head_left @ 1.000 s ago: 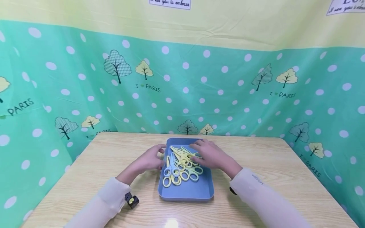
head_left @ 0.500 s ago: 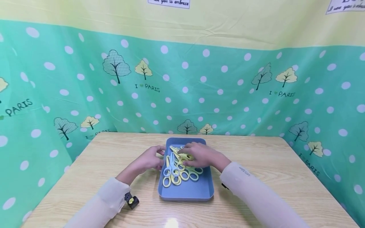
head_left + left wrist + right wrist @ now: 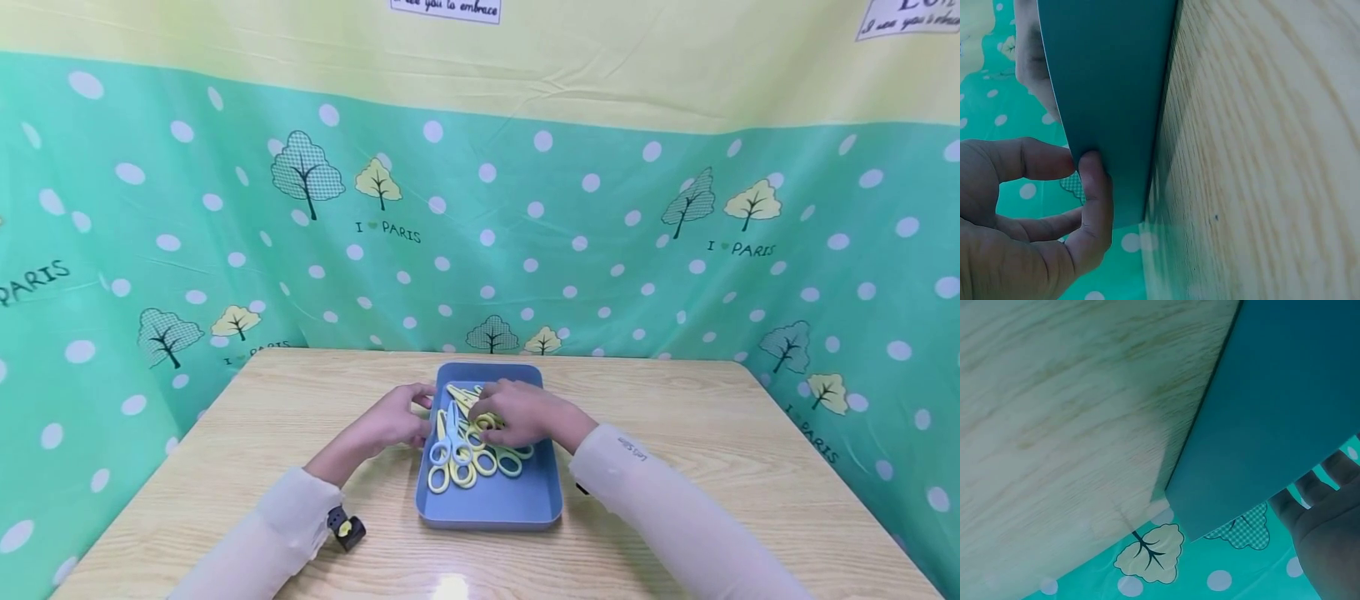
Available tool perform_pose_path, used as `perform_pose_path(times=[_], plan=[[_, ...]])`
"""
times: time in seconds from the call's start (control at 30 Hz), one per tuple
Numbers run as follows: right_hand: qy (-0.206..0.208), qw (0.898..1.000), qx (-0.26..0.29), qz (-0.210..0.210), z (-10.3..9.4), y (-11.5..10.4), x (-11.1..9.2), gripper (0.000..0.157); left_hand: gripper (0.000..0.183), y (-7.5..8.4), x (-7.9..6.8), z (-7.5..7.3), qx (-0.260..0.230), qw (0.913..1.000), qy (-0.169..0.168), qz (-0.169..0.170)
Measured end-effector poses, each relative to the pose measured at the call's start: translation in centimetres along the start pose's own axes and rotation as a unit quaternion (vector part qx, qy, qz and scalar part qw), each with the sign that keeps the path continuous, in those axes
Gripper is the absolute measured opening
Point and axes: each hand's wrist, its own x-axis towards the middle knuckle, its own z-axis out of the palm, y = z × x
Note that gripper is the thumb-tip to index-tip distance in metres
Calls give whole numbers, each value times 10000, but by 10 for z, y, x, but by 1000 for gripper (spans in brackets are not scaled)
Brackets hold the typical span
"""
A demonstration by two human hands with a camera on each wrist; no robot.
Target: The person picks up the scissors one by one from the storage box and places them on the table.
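A blue tray point(image 3: 491, 507) holds several pairs of children's scissors in yellow, light blue and green. The light blue scissors point(image 3: 453, 433) lie at the left, points away, beside yellow scissors point(image 3: 438, 477). My left hand point(image 3: 397, 418) is at the tray's left side; in the left wrist view it pinches the tray's wall point(image 3: 1110, 81) at the rim. Inside the tray, my right hand point(image 3: 521, 414) reaches over the scissors, thumb and fingers bent about a yellow handle point(image 3: 484, 422). Whether it grips that handle is hidden. The right wrist view shows its fingers point(image 3: 1313, 487) passing behind the tray wall.
The tray stands on a light wood table point(image 3: 652, 508). A green and yellow curtain point(image 3: 570, 217) with dots and trees hangs behind the table and along both sides. A black strap with a small device point(image 3: 346, 528) is on the left wrist.
My right hand has moved left from the tray's right edge over the middle of the scissors, then slightly lower. The left hand and the tray have stayed in place.
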Motion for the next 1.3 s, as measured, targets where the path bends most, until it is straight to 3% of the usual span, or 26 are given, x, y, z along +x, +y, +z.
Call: perform_pose_path(times=[0.5, 1.3], plan=[[29, 9998, 172, 49, -3, -2, 3, 38, 77, 2, -2, 1, 36, 10000, 13, -1], [-373, 9963, 395, 673, -7, -6, 6, 34, 80, -3, 0, 2, -42, 10000, -6, 9]])
